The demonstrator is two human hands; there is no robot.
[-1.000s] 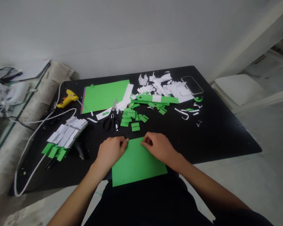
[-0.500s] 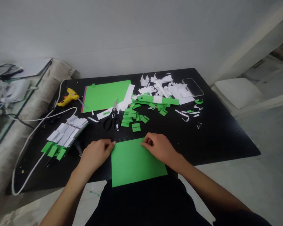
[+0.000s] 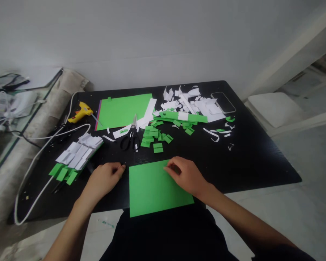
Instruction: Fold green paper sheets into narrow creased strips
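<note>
Pinning flat rectangular green paper sheet (image 3: 152,194) under bent right hand (image 3: 188,177) fingers, gripping nothing; left hand (image 3: 103,179) loose, empty, just left of them on black counter (image 3: 247,156). Probably best to press evenly.

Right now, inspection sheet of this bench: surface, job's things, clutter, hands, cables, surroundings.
Surface: black table, strewn with paper.
Job's things: green sheet lying flat at the near edge.
Clutter: scissors, glue gun, larger green sheet, green cut pieces, white scraps, phone, stack of strips.
Hands: left hand flat on the table just left of the sheet, holding nothing; right hand on the sheet's far edge, fingers curled, grip unclear.
Cables: white cable loops along the table's left side.
Surroundings: white wall behind, white cushion to the right.
</note>
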